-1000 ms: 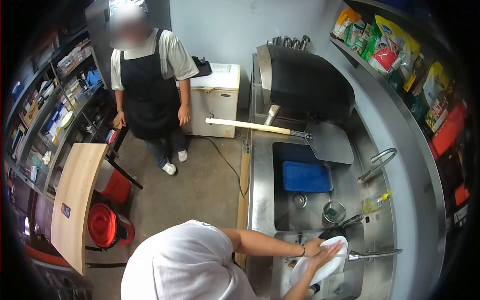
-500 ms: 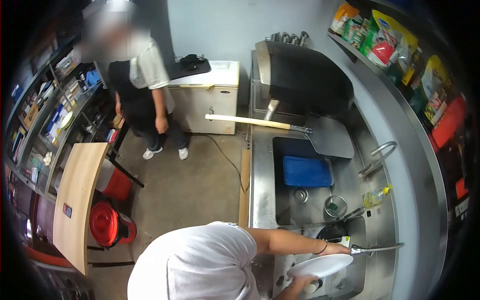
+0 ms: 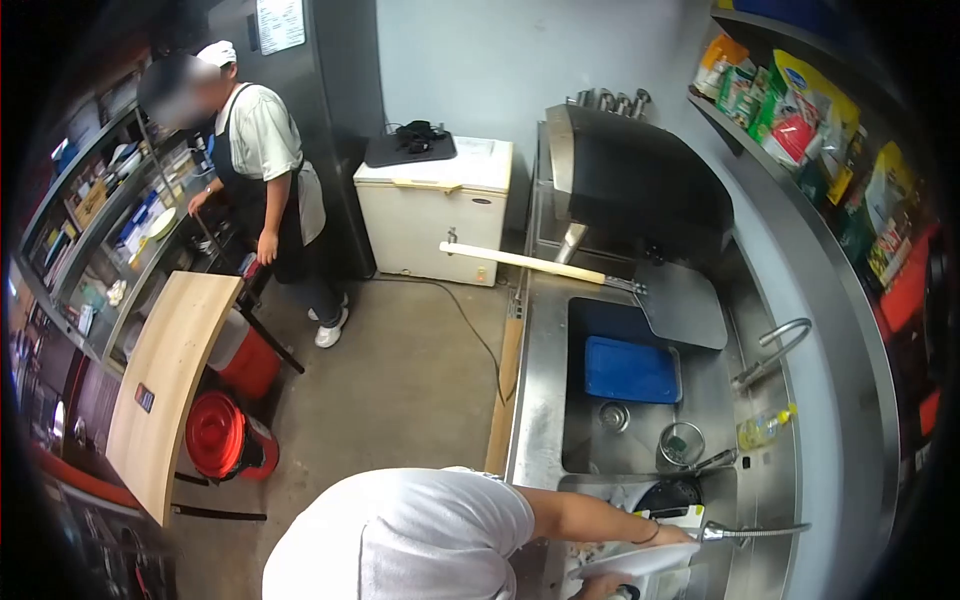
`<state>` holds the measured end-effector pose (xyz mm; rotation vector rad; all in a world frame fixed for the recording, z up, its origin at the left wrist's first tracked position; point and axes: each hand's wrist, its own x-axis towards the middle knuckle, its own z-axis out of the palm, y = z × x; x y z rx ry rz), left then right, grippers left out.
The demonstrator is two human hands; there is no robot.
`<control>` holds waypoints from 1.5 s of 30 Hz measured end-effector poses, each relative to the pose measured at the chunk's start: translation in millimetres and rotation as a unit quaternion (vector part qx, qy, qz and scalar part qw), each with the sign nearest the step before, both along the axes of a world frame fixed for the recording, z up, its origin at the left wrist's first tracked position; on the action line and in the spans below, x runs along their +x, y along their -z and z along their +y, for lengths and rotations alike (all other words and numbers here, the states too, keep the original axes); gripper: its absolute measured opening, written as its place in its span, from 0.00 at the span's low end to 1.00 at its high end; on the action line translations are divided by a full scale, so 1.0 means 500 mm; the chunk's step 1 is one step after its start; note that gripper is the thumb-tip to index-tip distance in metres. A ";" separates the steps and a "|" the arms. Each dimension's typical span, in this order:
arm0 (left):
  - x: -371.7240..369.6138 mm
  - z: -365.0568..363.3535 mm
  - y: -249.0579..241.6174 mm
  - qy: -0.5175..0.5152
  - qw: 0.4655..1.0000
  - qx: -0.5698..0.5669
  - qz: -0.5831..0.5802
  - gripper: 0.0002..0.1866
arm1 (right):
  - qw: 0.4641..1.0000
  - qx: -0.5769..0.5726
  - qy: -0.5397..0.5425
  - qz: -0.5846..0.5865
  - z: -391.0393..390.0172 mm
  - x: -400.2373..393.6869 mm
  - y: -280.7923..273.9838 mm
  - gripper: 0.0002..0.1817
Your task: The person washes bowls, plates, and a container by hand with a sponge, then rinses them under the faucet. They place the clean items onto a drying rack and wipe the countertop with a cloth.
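A white plate is tilted over the near sink basin, between both of my hands. My left hand, with a dark band at the wrist, is closed at the plate's far rim, right beside the metal head of a faucet. The plate and the hand itself hide some of its fingers. Lower in view, my right hand grips the near side of the plate; the frame's bottom edge cuts it off. A dark round pan sits in the basin beyond my left arm.
The other basin holds a blue tray and a glass container. A long-handled peel lies across the counter by a black oven. Dish soap stands behind. A co-worker stands by shelves, near a wooden table.
My view has shifted, so the scene sits lower and further right. The plate now looks more edge-on, still in my hands. The co-worker has turned toward the shelves, one hand reaching there.
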<state>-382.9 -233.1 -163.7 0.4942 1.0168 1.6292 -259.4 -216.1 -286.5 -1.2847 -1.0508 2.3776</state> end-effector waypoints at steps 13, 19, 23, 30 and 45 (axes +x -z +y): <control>0.040 -0.088 0.003 -0.091 0.945 -0.152 0.274 0.24 | 0.997 -0.045 -0.069 -0.005 -0.035 -0.024 0.008 0.27; 0.026 -0.027 -0.006 -0.135 0.989 0.056 0.023 0.13 | 0.994 -0.066 -0.087 0.006 -0.018 -0.015 0.029 0.23; -0.058 0.001 0.109 -0.107 0.893 -0.053 0.434 0.15 | 0.990 -0.106 -0.089 0.038 -0.003 -0.008 0.057 0.20; -0.057 0.010 0.109 -0.133 0.961 -0.140 0.200 0.30 | 0.970 -0.193 -0.106 0.105 0.004 -0.007 0.111 0.16; -0.023 -0.036 -0.019 0.030 0.992 0.063 -0.102 0.43 | 0.908 0.311 0.076 -0.271 0.157 0.092 -0.063 0.37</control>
